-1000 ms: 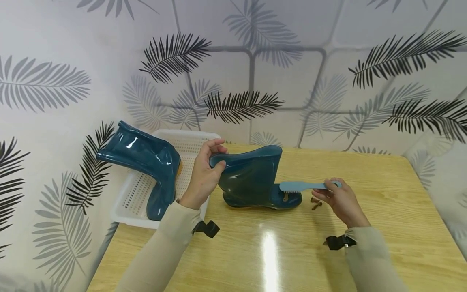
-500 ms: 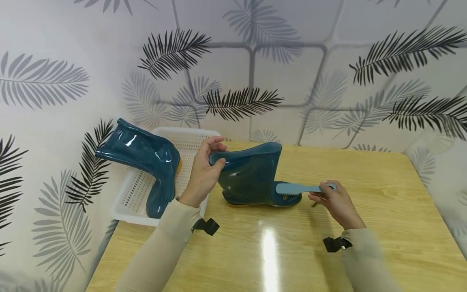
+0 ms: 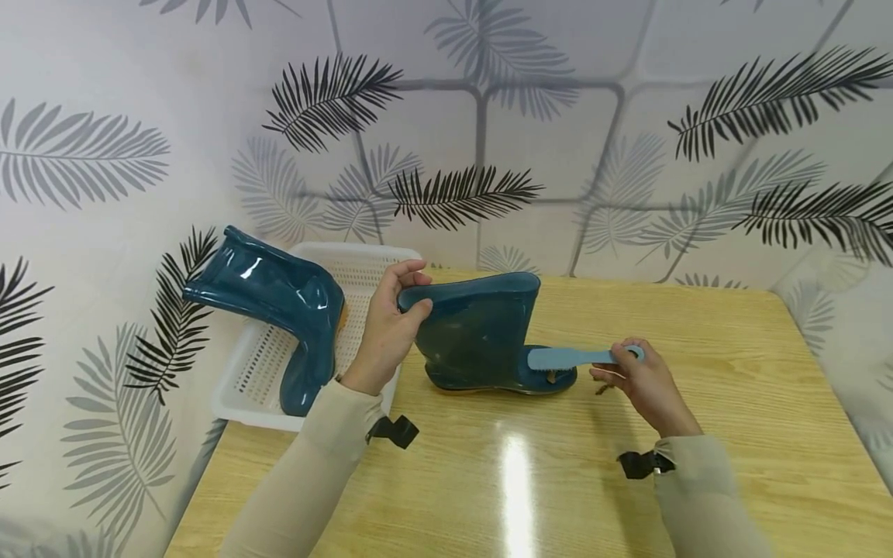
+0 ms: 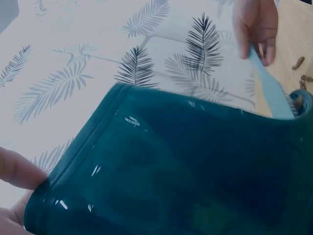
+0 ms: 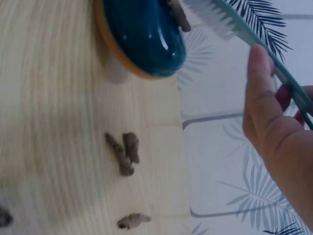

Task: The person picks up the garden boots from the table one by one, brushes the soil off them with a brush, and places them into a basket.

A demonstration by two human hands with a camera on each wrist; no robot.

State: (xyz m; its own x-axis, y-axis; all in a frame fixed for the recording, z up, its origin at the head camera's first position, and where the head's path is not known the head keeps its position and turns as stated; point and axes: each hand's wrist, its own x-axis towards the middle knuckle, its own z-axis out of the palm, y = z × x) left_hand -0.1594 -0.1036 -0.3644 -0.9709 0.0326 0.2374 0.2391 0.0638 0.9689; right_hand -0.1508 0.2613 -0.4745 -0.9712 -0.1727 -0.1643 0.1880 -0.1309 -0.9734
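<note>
A dark teal rubber boot [image 3: 474,341] stands on the wooden table, its toe pointing right. My left hand [image 3: 391,329] grips the boot's top rim, thumb on the near side. By its handle, my right hand [image 3: 647,387] holds a light blue brush [image 3: 558,358], bristles down over the toe. A brown lump [image 3: 552,377] sits on the toe beneath the bristles; the right wrist view shows this brown lump [image 5: 180,15] beside the brush head [image 5: 215,17]. More brown lumps [image 5: 124,154] lie on the table past the toe, partly hidden by my right hand in the head view.
A white perforated plastic basket [image 3: 237,387] stands to the left at the table's edge. A second teal boot [image 3: 300,310] lies in it, its shaft sticking out over the left rim. Behind the table [image 3: 732,372] hangs a leaf-patterned cloth [image 3: 446,116].
The brush and my right hand have shifted slightly left along the toe. The brown lump on the toe has moved slightly. My left hand keeps its grip on the boot rim.
</note>
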